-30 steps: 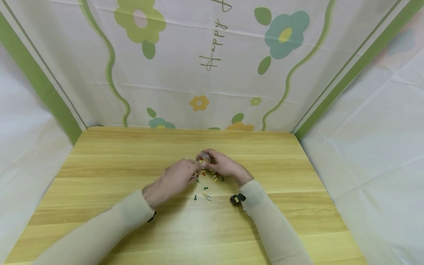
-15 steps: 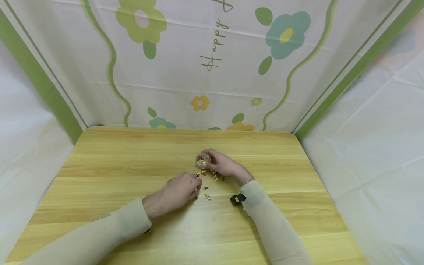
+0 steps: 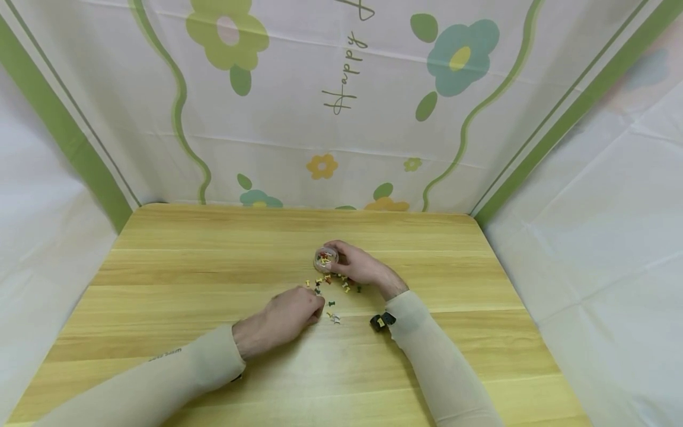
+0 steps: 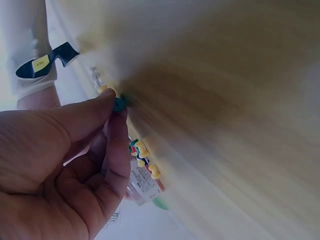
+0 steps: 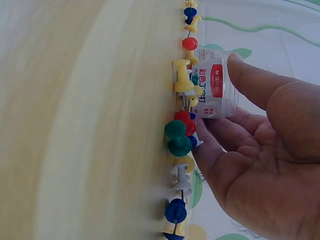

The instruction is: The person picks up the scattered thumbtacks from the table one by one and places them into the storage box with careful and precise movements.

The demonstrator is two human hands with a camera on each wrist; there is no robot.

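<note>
Between the thumb and index fingertip of my left hand is a green push pin, pinched low over the table. My right hand curls round a small clear jar with a printed label. The jar stands upright and uncapped, with several coloured push pins inside. Loose push pins lie in front of it, among them a yellow push pin and a green push pin. Nearer me lie another green push pin and some white push pins.
The wood-grain table carries the loose pins near its middle, their metal points exposed. A printed cloth with flowers hangs behind the table, and pale cloth walls stand on both sides. A black strap sits at my right wrist.
My left hand has moved from the jar's mouth back toward me, down to the table, where it has taken hold of a green push pin. The right hand and jar have stayed in place.
</note>
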